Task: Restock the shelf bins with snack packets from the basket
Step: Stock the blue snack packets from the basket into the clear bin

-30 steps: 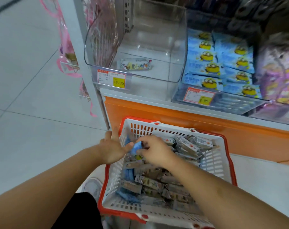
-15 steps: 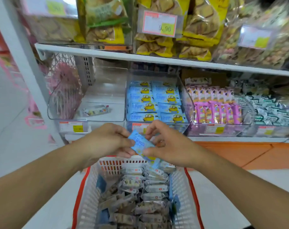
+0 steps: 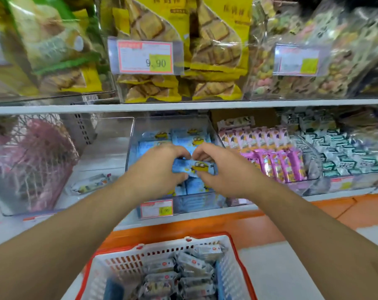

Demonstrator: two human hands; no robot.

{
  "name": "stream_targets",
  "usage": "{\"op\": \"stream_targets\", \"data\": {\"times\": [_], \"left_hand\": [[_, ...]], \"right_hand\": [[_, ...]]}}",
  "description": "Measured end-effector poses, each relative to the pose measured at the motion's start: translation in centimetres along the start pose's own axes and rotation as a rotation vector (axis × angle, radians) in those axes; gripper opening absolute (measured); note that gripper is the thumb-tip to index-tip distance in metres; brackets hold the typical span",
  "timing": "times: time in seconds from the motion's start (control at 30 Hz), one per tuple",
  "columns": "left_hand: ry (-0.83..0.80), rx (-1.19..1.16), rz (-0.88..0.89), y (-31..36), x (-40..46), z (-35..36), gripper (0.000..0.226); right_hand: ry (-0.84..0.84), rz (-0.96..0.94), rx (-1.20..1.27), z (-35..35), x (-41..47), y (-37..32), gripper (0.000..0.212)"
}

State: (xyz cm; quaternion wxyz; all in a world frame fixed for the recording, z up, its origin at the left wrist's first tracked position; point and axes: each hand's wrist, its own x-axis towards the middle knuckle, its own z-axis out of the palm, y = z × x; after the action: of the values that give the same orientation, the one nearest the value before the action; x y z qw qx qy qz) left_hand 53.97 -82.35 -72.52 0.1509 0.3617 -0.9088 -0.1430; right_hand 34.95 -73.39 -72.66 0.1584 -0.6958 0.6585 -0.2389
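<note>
Both hands hold one blue snack packet (image 3: pixel 195 167) with a yellow cartoon figure over the clear middle shelf bin (image 3: pixel 179 204), which holds several matching blue packets. My left hand (image 3: pixel 160 167) grips the packet's left end. My right hand (image 3: pixel 218 167) pinches its right end. Below, at the bottom of the view, the white basket with a red rim (image 3: pixel 233 254) holds several grey and blue packets (image 3: pixel 190 269).
An almost bare clear bin (image 3: pixel 110 148) stands to the left with one packet (image 3: pixel 90 186) lying in it. Bins of pink packets (image 3: pixel 276 156) and green-white packets (image 3: pixel 343 152) lie to the right. Yellow biscuit bags (image 3: pixel 205 53) fill the shelf above. An orange plinth (image 3: pixel 227 226) runs below.
Both hands lifted the blue packet out of the basket and carried it up and forward to the middle bin. My view rose from the basket to the shelves.
</note>
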Motion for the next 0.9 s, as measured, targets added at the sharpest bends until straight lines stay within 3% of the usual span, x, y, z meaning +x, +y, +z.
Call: {"op": "stream_targets", "data": {"times": [0.2, 0.3, 0.4, 0.53, 0.7, 0.9], "left_hand": [[0.041, 0.032, -0.053, 0.2, 4.0, 3.3, 0.034], [0.063, 0.035, -0.064, 0.3, 4.5, 5.0, 0.025], [0.105, 0.057, -0.062, 0.3, 4.6, 6.3, 0.022], [0.157, 0.091, 0.006, -0.3, 4.2, 6.9, 0.02], [0.085, 0.163, 0.076, -1.3, 3.5, 6.0, 0.029], [0.059, -0.022, 0.052, -0.9, 1.8, 3.9, 0.033]], "right_hand": [[0.127, 0.127, -0.06, -0.5, 0.8, 3.3, 0.035], [0.224, 0.201, 0.064, -0.3, 0.4, 5.1, 0.032], [0.211, 0.235, 0.201, 0.0, 0.1, 5.8, 0.032], [0.232, 0.216, 0.211, 0.4, 0.1, 5.8, 0.032], [0.237, 0.216, 0.204, 0.6, -0.1, 5.5, 0.031], [0.198, 0.209, 0.157, 0.0, -0.8, 4.2, 0.035]]}}
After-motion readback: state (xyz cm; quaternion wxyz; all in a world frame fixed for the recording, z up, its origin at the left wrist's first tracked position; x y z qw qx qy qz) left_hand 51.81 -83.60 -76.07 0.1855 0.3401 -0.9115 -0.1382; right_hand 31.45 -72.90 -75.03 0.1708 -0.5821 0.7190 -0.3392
